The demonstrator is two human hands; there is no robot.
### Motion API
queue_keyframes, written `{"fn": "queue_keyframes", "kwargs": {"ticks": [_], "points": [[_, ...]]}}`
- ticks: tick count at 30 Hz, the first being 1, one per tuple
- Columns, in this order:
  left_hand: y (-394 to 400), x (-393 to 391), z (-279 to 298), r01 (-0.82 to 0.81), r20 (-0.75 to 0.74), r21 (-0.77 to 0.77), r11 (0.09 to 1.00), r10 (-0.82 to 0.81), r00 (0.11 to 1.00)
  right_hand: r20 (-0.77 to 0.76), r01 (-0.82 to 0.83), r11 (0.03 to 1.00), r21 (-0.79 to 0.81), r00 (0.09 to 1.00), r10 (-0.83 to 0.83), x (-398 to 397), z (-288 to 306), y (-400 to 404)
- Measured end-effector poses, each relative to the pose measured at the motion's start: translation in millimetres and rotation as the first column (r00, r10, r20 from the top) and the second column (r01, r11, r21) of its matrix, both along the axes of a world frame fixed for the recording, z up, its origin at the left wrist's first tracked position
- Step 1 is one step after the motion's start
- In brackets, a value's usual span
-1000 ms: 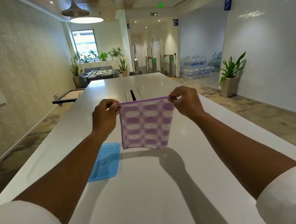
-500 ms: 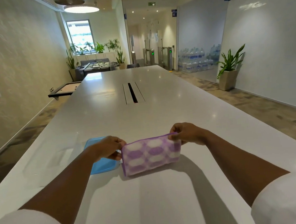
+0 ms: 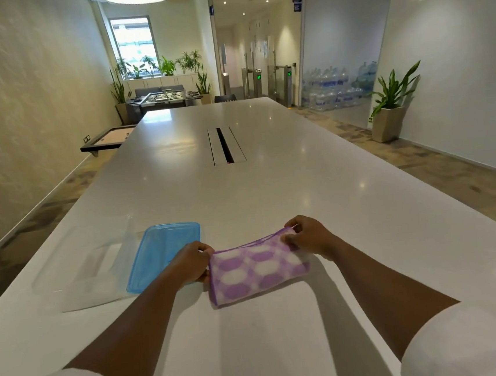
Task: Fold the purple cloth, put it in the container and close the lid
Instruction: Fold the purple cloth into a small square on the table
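Note:
The purple and white patterned cloth (image 3: 257, 270) lies folded into a short wide strip on the white table (image 3: 270, 185). My left hand (image 3: 192, 263) pinches its left end and my right hand (image 3: 307, 238) pinches its upper right corner. A flat blue lid (image 3: 159, 254) rests on the table just left of the cloth, partly behind my left hand. Further left stands a clear, see-through container (image 3: 87, 264), open on top and hard to make out against the table.
A long cable slot (image 3: 226, 146) runs down the middle of the table further away. The table's left edge lies close to the container. A potted plant (image 3: 390, 107) stands on the floor at the right, and a foosball table (image 3: 165, 100) sits at the far end.
Both hands have come down from holding the cloth hanging in the air to the table. The cloth now lies folded over into a shorter strip.

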State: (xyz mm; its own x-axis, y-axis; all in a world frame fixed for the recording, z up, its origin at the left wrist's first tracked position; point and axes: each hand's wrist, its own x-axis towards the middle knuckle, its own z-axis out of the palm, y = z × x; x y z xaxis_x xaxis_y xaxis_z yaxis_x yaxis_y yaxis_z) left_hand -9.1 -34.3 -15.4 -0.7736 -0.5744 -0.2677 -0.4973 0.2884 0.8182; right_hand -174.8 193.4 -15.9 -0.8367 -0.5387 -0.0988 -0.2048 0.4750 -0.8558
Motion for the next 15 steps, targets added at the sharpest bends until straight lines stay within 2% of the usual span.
{"fn": "queue_keyframes", "kwargs": {"ticks": [3, 7, 15], "points": [[-6.7, -7.3, -2.2, -0.024, 0.002, -0.070, 0.997, 0.024, 1.000, -0.084, 0.073, 0.997, 0.004, 0.994, -0.072, -8.1, -5.5, -9.7], [-14.9, -12.4, -1.6, -0.020, 0.017, -0.180, 0.983, 0.023, 1.000, -0.114, 0.157, 0.988, 0.007, 0.981, -0.155, -16.0, -13.4, -22.0], [-18.1, -19.3, -3.1, 0.008, 0.110, -0.398, 0.917, 0.039, 0.993, -0.168, 0.188, 0.979, 0.073, 0.970, -0.174, -24.7, -31.6, -35.3]]}}
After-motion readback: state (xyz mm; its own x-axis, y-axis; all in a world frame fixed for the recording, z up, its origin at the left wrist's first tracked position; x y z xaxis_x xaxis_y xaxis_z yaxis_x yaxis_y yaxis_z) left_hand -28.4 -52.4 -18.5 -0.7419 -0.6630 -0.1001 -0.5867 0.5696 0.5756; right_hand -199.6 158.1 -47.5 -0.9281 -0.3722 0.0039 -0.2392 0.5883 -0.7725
